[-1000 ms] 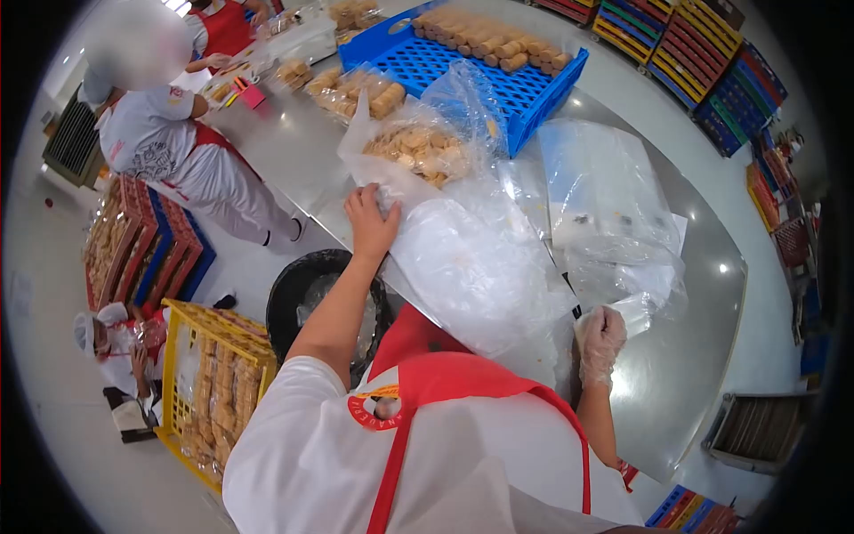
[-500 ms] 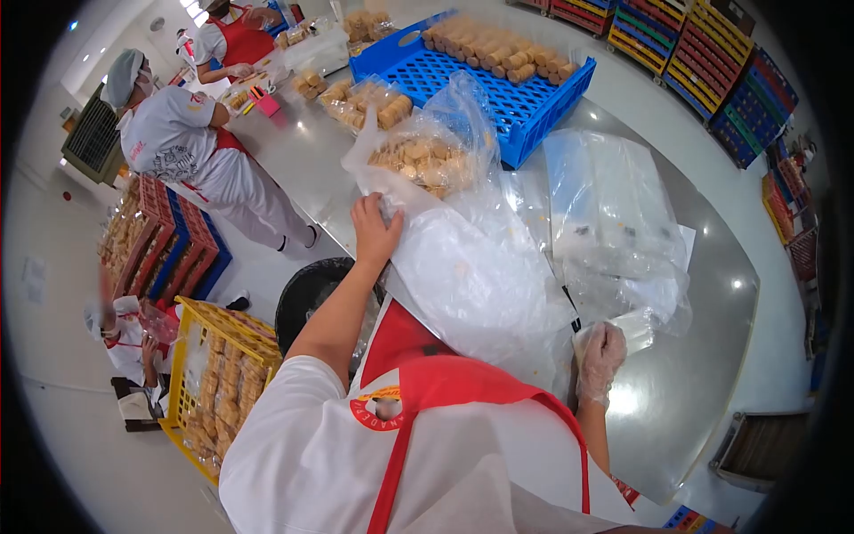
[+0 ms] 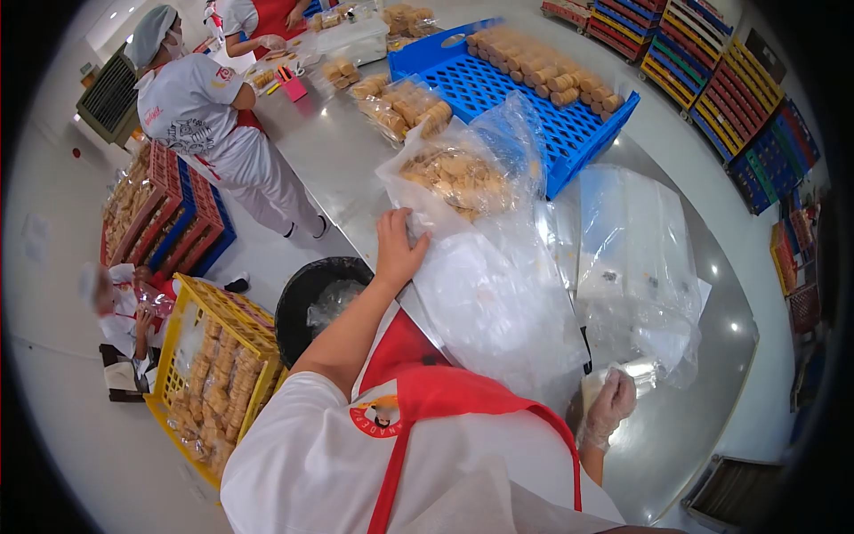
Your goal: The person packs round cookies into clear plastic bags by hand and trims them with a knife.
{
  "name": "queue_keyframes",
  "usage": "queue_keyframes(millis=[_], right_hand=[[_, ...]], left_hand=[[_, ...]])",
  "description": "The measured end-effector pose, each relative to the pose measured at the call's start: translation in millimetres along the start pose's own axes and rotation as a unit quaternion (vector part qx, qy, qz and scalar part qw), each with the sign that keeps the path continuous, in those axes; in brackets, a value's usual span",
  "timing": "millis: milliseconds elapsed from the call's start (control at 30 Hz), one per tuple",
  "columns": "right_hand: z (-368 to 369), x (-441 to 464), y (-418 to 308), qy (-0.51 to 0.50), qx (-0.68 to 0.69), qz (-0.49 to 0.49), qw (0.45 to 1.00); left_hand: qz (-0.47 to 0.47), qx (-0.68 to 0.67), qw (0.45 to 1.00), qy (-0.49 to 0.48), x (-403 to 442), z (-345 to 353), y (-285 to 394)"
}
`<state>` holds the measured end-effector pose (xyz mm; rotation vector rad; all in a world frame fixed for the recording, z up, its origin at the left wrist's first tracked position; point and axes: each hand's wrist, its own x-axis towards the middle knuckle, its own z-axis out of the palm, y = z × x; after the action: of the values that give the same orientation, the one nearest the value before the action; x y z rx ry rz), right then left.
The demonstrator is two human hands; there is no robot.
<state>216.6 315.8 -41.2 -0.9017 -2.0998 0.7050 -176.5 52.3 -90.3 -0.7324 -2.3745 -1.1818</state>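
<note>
The left hand (image 3: 400, 249) touches a plastic bag (image 3: 489, 289). The right hand (image 3: 612, 402) is at four o'clock, a blue crate (image 3: 471, 78) at one.

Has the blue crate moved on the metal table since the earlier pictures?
No: the blue crate keeps its place on the metal table, one corner still beside the clear bags.

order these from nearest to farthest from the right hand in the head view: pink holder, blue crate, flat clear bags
1. flat clear bags, just beyond the right hand
2. blue crate, farther up the table
3. pink holder, far left
</note>
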Motion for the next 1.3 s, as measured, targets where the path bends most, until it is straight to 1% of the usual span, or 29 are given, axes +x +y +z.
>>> queue_keyframes(millis=[100,133,200,233,300,367,400,433,500,567,600,633,733,800,833,867,967,1033,1067,1167,1233,1300], right_hand=[[13,2,-33,0.006,0.043,-0.044,0.998],[17,3,-50,0.0,0.045,-0.044,0.998],[28,3,-57,-0.029,0.05,-0.071,0.996],[33,3,-61,-0.044,0.053,-0.086,0.994],[42,5,-69,-0.07,0.075,-0.08,0.991],[48,5,-75,-0.09,0.084,-0.075,0.99],[53,5,-77,-0.076,0.097,-0.091,0.988],[55,6,-79,-0.082,0.099,-0.084,0.988],[57,8,-84,-0.095,0.104,-0.073,0.987],[60,8,-82,-0.107,0.083,-0.055,0.989],[62,8,-82,-0.113,0.072,-0.045,0.99],[64,9,-82,-0.111,0.086,-0.041,0.989],[69,11,-85,-0.104,0.107,-0.02,0.989],[69,11,-84,-0.095,0.098,0.002,0.991],[67,13,-84,-0.098,0.086,-0.003,0.991],[64,15,-86,-0.102,0.076,-0.006,0.992],[64,14,-80,-0.096,0.082,0.01,0.992],[64,13,-77,-0.093,0.089,0.023,0.991],[64,14,-78,-0.096,0.087,0.027,0.991],[61,16,-80,-0.113,0.098,0.026,0.988],[61,20,-87,-0.139,0.107,0.0,0.985],[58,26,-97,-0.171,0.111,-0.044,0.978]], left_hand=[[-0.011,-0.026,1.0,-0.013,0,-1,-3],[-0.009,-0.031,0.999,-0.009,1,-1,-3],[-0.006,-0.04,0.999,0.0,0,-3,-4],[-0.043,-0.083,0.995,0.022,-3,-6,-5],[-0.113,-0.171,0.977,0.064,-3,-7,-9],[-0.075,-0.175,0.969,0.156,18,-14,-33],[-0.087,-0.17,0.967,0.167,39,-24,-41],[-0.1,-0.165,0.965,0.178,67,-33,-50],[-0.063,-0.168,0.975,0.133,133,-50,-53],[-0.004,-0.054,0.997,0.048,196,-54,-62],[0.037,0.015,0.999,0.026,222,-47,-73],[0.078,0.083,0.994,0.003,244,-36,-87],[0.194,0.207,0.959,-0.018,287,2,-144],[0.13,0.257,0.954,-0.079,293,7,-149],[0.099,0.283,0.948,-0.109,295,9,-150],[0.096,0.298,0.944,-0.106,296,9,-151],[0.095,0.332,0.934,-0.088,293,-2,-139],[0.142,0.334,0.928,-0.089,287,-20,-125],[0.165,0.335,0.923,-0.09,284,-31,-113],[0.181,0.297,0.934,-0.085,275,-66,-53],[0.245,0.235,0.938,-0.069,256,-103,19],[0.209,0.09,0.969,-0.096,230,-132,78]])
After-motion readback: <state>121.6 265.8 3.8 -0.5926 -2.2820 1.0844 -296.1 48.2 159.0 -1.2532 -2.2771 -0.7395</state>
